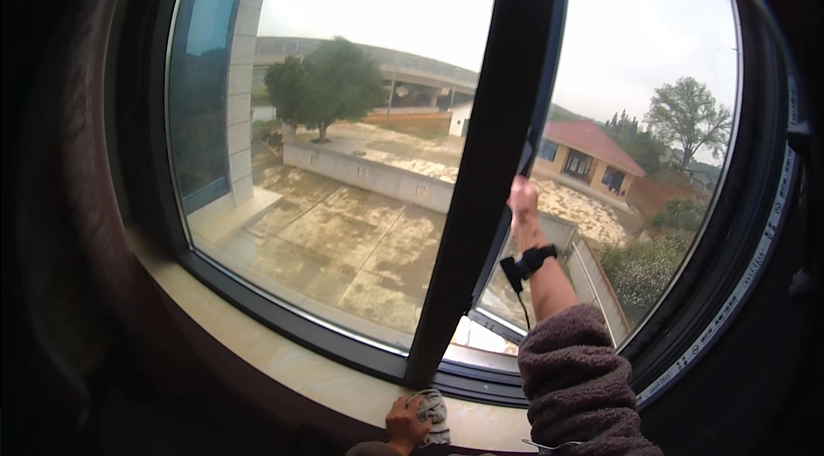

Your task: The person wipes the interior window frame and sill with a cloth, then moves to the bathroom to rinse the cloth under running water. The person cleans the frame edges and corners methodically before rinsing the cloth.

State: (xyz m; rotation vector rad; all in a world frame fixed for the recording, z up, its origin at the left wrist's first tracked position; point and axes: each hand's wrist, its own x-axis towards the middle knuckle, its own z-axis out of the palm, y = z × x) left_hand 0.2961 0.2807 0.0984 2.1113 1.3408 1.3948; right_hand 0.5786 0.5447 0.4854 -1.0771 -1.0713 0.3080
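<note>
My left hand (405,424) is closed on a bunched grey cloth (435,414), resting on the pale marble-look windowsill (257,340) at the foot of the upright. My right arm reaches up and forward across the right-hand window opening. At the edge of the dark window upright (496,153), my right hand (524,198) has its fingers curled inward against the frame. The frame partly hides these fingers, so their exact hold is unclear. A black wrist strap (537,258) with a small device and a cable sits on my right wrist, above a fuzzy dark sleeve (579,372).
The large left glass pane (360,237) has a dark frame. A lower track (479,382) runs along the right opening, and tape bearing writing (740,301) lines the right frame. Outside, far below, are a paved yard (335,243), a low wall (373,176) and a red-roofed house (586,153).
</note>
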